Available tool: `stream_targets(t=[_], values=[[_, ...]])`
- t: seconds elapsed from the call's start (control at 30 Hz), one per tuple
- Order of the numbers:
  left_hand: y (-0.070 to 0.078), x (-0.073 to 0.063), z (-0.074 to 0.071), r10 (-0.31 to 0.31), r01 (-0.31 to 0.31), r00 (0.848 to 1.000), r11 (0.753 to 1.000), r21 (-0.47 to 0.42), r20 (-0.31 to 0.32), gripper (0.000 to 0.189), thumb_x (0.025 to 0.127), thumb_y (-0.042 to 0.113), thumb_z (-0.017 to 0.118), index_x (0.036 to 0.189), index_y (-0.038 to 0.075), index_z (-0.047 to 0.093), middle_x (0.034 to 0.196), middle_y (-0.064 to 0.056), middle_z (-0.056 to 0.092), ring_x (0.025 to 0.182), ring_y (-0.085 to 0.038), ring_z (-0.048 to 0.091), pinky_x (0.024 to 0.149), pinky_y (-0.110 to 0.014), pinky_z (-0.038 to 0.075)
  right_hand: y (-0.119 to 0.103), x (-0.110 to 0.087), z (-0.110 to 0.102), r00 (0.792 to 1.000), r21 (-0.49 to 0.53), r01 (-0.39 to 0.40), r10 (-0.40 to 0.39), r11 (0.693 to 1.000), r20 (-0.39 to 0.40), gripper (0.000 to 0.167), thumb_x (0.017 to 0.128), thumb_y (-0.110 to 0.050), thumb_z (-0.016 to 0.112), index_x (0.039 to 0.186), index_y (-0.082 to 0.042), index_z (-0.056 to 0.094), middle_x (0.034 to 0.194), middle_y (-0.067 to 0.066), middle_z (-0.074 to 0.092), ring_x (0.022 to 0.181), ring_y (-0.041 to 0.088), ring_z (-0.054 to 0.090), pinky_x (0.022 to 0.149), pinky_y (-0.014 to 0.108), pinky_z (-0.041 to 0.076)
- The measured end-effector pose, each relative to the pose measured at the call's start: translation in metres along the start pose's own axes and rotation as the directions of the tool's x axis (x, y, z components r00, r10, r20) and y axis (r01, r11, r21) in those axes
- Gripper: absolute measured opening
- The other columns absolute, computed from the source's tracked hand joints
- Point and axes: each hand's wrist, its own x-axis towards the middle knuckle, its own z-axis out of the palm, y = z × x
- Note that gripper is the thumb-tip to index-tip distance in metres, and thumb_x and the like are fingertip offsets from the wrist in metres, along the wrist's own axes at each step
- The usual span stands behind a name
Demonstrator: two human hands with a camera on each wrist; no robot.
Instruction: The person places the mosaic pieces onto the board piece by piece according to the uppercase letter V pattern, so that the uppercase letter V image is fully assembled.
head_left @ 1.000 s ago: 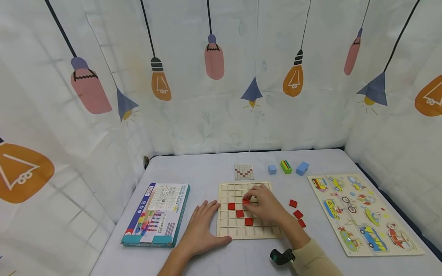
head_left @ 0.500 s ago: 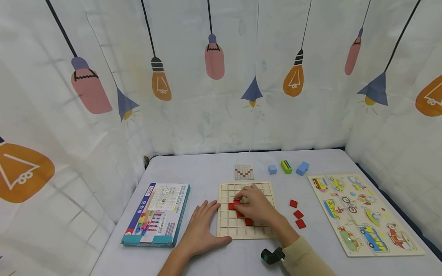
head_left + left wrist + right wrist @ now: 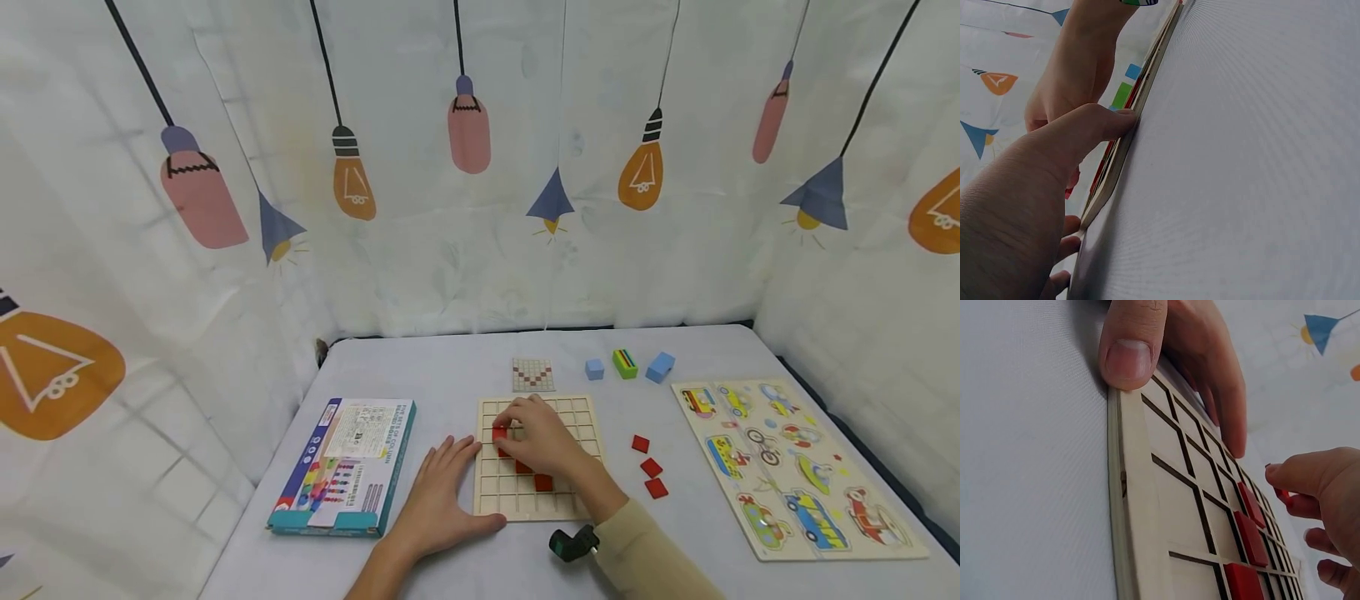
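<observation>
A wooden grid board (image 3: 525,505) lies in the middle of the table in the head view. My left hand (image 3: 447,498) rests at its near left corner, thumb on the front edge and fairly straight fingers along the left side. Between thumb and fingertips, my right hand (image 3: 546,443) pinches a red square tile (image 3: 499,434) over the left part of the grid. The right wrist view shows this tile raised off the board, with three red tiles (image 3: 1245,584) set in a diagonal row of cells. The right hand partly covers them in the head view.
Three loose red tiles (image 3: 651,467) lie right of the board. Behind stand a small pattern card (image 3: 533,375), blue blocks (image 3: 660,367) and a striped green block (image 3: 624,363). A flat box (image 3: 341,471) lies left, a picture puzzle board (image 3: 802,467) right.
My right hand has moved left across the grid with the red tile, from the middle columns toward the left ones. One loose tile at the right shows more fully. The left hand stays put.
</observation>
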Motion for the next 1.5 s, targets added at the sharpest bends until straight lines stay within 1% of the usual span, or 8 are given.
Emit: stream_targets(t=[0.07, 0.17, 0.33, 0.5, 0.83, 0.97, 1.23, 1.5], values=[[0.0, 0.0, 0.0, 0.001, -0.001, 1.0, 1.0, -0.001, -0.004, 0.12, 0.072, 0.088, 0.083, 0.169, 0.025, 0.048, 0.178, 0.003, 0.043, 0.173, -0.033, 0.024, 0.143, -0.063, 0.017, -0.001, 0.002, 0.001, 1.0, 0.003, 0.001, -0.001, 1.0, 0.003, 0.02, 0.099, -0.032, 0.085, 0.118, -0.025, 0.083, 0.114, -0.012, 0.075, 0.108, 0.013, 0.056, 0.097, 0.041, 0.056], [-0.001, 0.001, 0.001, -0.001, 0.001, 1.0, 1.0, -0.007, -0.004, 0.12, 0.072, 0.087, 0.083, 0.169, 0.025, 0.048, 0.179, 0.004, 0.042, 0.173, -0.033, 0.024, 0.142, -0.063, 0.017, -0.001, 0.006, 0.004, 1.0, 0.008, 0.001, -0.001, 1.0, 0.009, 0.02, 0.099, -0.033, 0.085, 0.118, -0.026, 0.083, 0.114, -0.012, 0.074, 0.106, 0.012, 0.055, 0.096, 0.039, 0.055], [-0.001, 0.001, 0.002, 0.001, -0.001, 1.0, 1.0, -0.014, 0.003, 0.121, 0.072, 0.087, 0.084, 0.169, 0.025, 0.047, 0.179, 0.004, 0.041, 0.173, -0.033, 0.023, 0.142, -0.063, 0.016, -0.003, 0.014, 0.01, 0.999, 0.014, -0.038, 0.037, 0.999, 0.026, 0.021, 0.099, -0.035, 0.086, 0.118, -0.027, 0.084, 0.113, -0.014, 0.074, 0.104, 0.011, 0.054, 0.091, 0.033, 0.053], [-0.001, 0.001, 0.001, 0.001, -0.001, 1.0, 1.0, -0.012, 0.004, 0.121, 0.072, 0.087, 0.084, 0.169, 0.025, 0.047, 0.179, 0.004, 0.042, 0.173, -0.034, 0.024, 0.142, -0.064, 0.017, -0.002, 0.018, 0.014, 0.998, 0.01, -0.059, 0.059, 0.998, 0.036, 0.02, 0.098, -0.035, 0.087, 0.116, -0.028, 0.084, 0.113, -0.013, 0.073, 0.105, 0.012, 0.054, 0.091, 0.035, 0.053], [0.001, -0.001, 0.001, -0.001, 0.001, 1.0, 1.0, -0.013, 0.003, 0.122, 0.072, 0.086, 0.084, 0.169, 0.022, 0.047, 0.178, 0.003, 0.042, 0.173, -0.034, 0.024, 0.142, -0.064, 0.017, 0.001, 0.019, 0.019, 0.996, 0.025, -0.066, 0.065, 0.997, 0.064, 0.02, 0.096, -0.035, 0.088, 0.115, -0.028, 0.085, 0.113, -0.013, 0.074, 0.105, 0.012, 0.053, 0.09, 0.034, 0.053], [0.001, 0.0, 0.001, 0.002, -0.002, 1.0, 1.0, -0.009, 0.0, 0.122, 0.072, 0.086, 0.084, 0.169, 0.022, 0.047, 0.178, 0.003, 0.043, 0.173, -0.034, 0.025, 0.142, -0.064, 0.018, 0.002, 0.018, 0.019, 0.996, 0.03, -0.066, 0.064, 0.997, 0.067, 0.021, 0.097, -0.034, 0.088, 0.116, -0.028, 0.085, 0.116, -0.012, 0.075, 0.104, 0.012, 0.053, 0.089, 0.033, 0.053], [0.002, 0.0, 0.001, 0.003, -0.003, 1.0, 1.0, -0.006, 0.003, 0.121, 0.072, 0.085, 0.084, 0.168, 0.022, 0.048, 0.178, 0.002, 0.044, 0.173, -0.035, 0.025, 0.142, -0.065, 0.017, 0.003, 0.017, 0.019, 0.995, 0.045, -0.071, 0.067, 0.996, 0.076, 0.023, 0.097, -0.034, 0.087, 0.119, -0.028, 0.085, 0.124, -0.009, 0.075, 0.11, 0.013, 0.054, 0.091, 0.035, 0.053], [0.001, 0.0, 0.001, 0.006, -0.006, 1.0, 1.0, -0.001, 0.003, 0.121, 0.072, 0.086, 0.083, 0.169, 0.023, 0.047, 0.178, 0.002, 0.043, 0.173, -0.034, 0.025, 0.142, -0.064, 0.018, 0.002, 0.012, 0.015, 0.996, 0.046, -0.061, 0.058, 0.997, 0.067, 0.025, 0.099, -0.032, 0.085, 0.123, -0.026, 0.084, 0.128, -0.008, 0.076, 0.108, 0.014, 0.052, 0.088, 0.034, 0.051]])
